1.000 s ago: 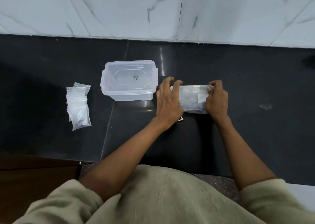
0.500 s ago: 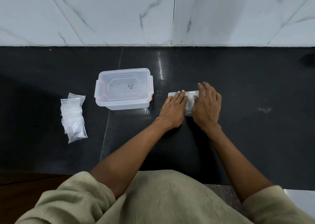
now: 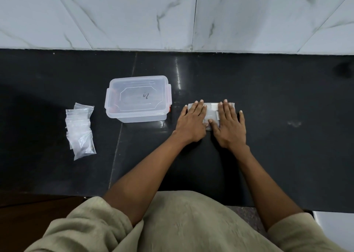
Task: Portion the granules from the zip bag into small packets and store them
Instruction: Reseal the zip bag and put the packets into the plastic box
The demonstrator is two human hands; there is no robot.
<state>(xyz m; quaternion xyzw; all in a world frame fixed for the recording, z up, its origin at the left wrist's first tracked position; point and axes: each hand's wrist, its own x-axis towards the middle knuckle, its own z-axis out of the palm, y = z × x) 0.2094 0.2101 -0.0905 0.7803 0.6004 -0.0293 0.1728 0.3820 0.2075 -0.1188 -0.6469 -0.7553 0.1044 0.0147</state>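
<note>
- Left hand [image 3: 191,121] and right hand [image 3: 229,122] — fingers straight, side by side — press the zip bag [image 3: 210,112] flat mid-countertop [image 3: 287,156].
- Lidded container [image 3: 138,98] just left; small packets [image 3: 80,129] toward the left edge.

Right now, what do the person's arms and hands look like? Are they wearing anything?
Both forearms are bare. Loose beige sleeves of soft, slightly fuzzy cloth are pushed up near the elbows, matching the top. The left hand and right hand wear no gloves, rings or watch, and the fingernails are short.
</note>
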